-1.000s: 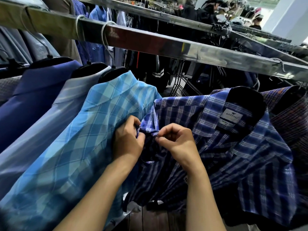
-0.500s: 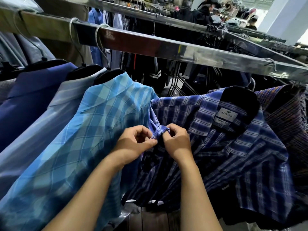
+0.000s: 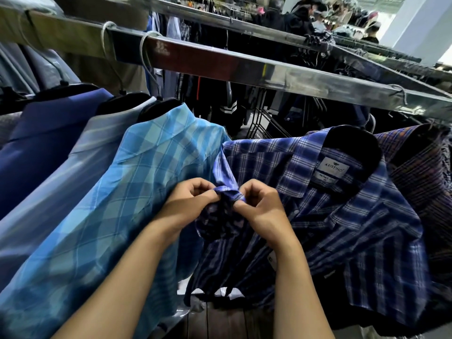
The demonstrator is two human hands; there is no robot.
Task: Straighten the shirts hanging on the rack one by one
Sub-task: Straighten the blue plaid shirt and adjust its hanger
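Step in hand, by my read: flattening the bunched sleeve cuff [image 3: 228,192] on the dark blue plaid shirt [image 3: 342,216], which hangs at 3 o'clock of frame centre, on the rail [image 3: 269,72], just beside the light blue plaid shirt [image 3: 122,204] at 9 o'clock.

To do it well: pull the cuff edge outward evenly from both ends, keep tension along the hem, not across it, then let the sleeve drop down the shirt's side. Don't drag the shoulder off the hanger [image 3: 352,140].

Grip:
- left hand [image 3: 193,204]: fingers curled tight, thumb and forefinger pinching the cuff's 9 o'clock end.
- right hand [image 3: 259,204]: same narrow pinch on the 3 o'clock end, thumb under the fold.
- Hands near each other, cuff rolled between them. Nothing else is held.

Risk: the hanger tilts if the pull goes sideways.
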